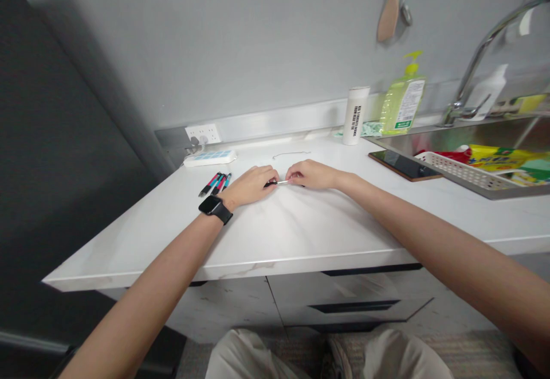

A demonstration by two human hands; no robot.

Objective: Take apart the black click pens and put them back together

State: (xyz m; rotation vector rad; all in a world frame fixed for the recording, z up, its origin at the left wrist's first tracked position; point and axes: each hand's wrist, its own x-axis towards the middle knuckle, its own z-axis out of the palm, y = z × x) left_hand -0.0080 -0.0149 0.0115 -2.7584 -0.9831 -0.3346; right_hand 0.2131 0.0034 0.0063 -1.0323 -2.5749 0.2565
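Observation:
A thin pen-like stick [282, 182], black toward the left and whitish toward the right, lies level between my two hands just over the counter. My left hand [253, 186], with a black watch [215, 209] on its wrist, pinches the black end. The fingers of my right hand [313, 175] are closed round the pale end, and a bit of dark tip shows past them. Left of my left hand, several red, blue and black pens [216, 183] lie side by side. Behind the hands rests a thin bent wire or cord [292, 153].
A white power strip [210, 157] sits at the back left below a wall socket [203, 134]. Toward the right stand a white cylinder [354, 116] and a yellow-green soap bottle [403, 101]. A phone [404, 165] lies beside the sink [485, 188], with a faucet [476, 58] above.

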